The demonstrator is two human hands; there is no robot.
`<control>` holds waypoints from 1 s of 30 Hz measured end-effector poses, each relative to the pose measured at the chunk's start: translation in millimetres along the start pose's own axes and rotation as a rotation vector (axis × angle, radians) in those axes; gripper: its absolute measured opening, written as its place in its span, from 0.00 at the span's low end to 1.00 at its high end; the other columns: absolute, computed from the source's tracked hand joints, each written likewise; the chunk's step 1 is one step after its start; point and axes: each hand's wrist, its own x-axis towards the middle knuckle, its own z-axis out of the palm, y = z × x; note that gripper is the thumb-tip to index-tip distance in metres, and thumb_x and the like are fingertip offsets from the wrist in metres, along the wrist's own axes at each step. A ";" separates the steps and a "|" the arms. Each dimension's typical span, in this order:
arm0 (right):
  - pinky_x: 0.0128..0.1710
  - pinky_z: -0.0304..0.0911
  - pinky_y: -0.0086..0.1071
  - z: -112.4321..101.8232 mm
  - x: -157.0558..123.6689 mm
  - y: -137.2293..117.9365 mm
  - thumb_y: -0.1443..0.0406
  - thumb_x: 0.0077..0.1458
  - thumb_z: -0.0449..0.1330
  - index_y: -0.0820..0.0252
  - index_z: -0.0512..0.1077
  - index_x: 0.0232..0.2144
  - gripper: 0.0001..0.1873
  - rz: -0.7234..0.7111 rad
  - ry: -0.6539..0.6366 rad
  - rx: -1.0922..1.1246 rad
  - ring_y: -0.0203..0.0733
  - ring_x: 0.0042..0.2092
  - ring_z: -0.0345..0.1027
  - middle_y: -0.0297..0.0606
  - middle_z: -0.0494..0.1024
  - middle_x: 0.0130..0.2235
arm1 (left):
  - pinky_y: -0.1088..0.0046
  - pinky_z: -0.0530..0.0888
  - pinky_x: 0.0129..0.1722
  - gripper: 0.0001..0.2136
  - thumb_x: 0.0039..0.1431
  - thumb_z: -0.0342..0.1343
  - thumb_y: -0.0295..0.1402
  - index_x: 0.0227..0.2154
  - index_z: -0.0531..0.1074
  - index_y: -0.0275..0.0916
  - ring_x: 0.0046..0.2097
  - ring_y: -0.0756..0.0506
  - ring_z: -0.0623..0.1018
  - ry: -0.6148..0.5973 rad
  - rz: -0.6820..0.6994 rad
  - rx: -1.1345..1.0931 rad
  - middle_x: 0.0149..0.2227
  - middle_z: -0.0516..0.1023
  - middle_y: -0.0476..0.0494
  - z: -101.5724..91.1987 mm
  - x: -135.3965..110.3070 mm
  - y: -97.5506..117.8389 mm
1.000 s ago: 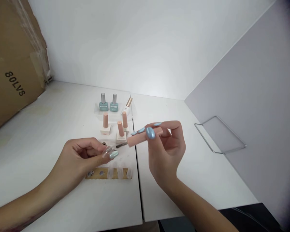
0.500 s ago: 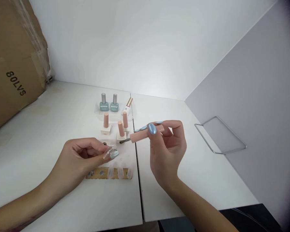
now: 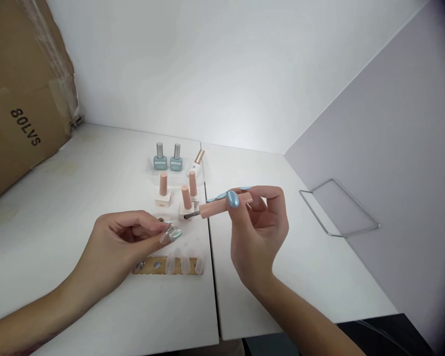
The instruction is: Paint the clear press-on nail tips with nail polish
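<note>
My right hand [image 3: 255, 227] pinches the pink cap of a nail polish brush [image 3: 217, 206], its dark tip pointing left over the table. A clear false nail tip [image 3: 166, 232] is pinched between the fingertips of my left hand [image 3: 122, 240]. Just below lies a tan strip [image 3: 166, 266] carrying several clear nail tips. Behind the hands stand three pink-capped polish bottles [image 3: 163, 188], and the brush tip hovers next to the middle one [image 3: 186, 202].
Two teal polish bottles [image 3: 160, 158] and a tilted gold-capped bottle [image 3: 196, 164] sit on a clear tray further back. A cardboard box [image 3: 22, 94] stands at the far left. A wire bracket [image 3: 337, 207] lies against the grey right wall. A seam [image 3: 212, 267] splits the white table.
My right hand has drawn the brush a little right and away from the nail tip. The left hand has barely moved.
</note>
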 end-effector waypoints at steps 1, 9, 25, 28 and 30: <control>0.37 0.80 0.33 0.6 -0.9 -0.1 0.64 0.60 0.70 0.52 0.68 0.36 0.12 -0.038 -0.008 0.015 0.34 0.32 0.79 0.23 0.76 0.25 | 0.82 0.73 0.19 0.05 0.42 0.72 0.35 0.17 0.82 0.44 0.22 0.49 0.78 0.007 -0.002 0.002 0.23 0.85 0.45 0.1 0.4 0.9; 0.29 0.78 0.29 3.1 -7.9 -3.6 0.69 0.59 0.69 0.53 0.71 0.39 0.11 -0.159 -0.210 0.042 0.34 0.30 0.78 0.28 0.79 0.31 | 0.82 0.72 0.18 0.04 0.43 0.72 0.32 0.18 0.83 0.44 0.21 0.49 0.78 -0.037 -0.020 -0.037 0.22 0.84 0.46 6.3 3.2 7.8; 0.25 0.76 0.30 0.5 -2.1 -1.2 0.68 0.60 0.69 0.53 0.71 0.41 0.11 -0.293 -0.240 0.016 0.35 0.28 0.77 0.28 0.76 0.29 | 0.84 0.81 0.29 0.06 0.50 0.69 0.30 0.22 0.83 0.50 0.28 0.50 0.85 0.072 0.201 0.084 0.25 0.86 0.56 5.8 -5.6 3.2; 0.28 0.78 0.31 -0.1 -1.5 -2.3 0.67 0.60 0.69 0.52 0.70 0.40 0.10 -0.276 -0.230 -0.041 0.35 0.29 0.78 0.27 0.77 0.28 | 0.81 0.82 0.29 0.06 0.51 0.69 0.30 0.23 0.83 0.50 0.28 0.49 0.85 0.074 0.260 0.115 0.26 0.86 0.55 5.7 -9.3 1.7; 0.31 0.79 0.33 0.1 -0.6 -3.4 0.67 0.61 0.69 0.52 0.70 0.39 0.10 -0.232 -0.174 -0.061 0.36 0.29 0.78 0.26 0.78 0.26 | 0.78 0.83 0.31 0.07 0.51 0.70 0.29 0.23 0.82 0.49 0.29 0.48 0.85 0.092 0.309 0.133 0.28 0.86 0.55 5.0 -11.7 -0.6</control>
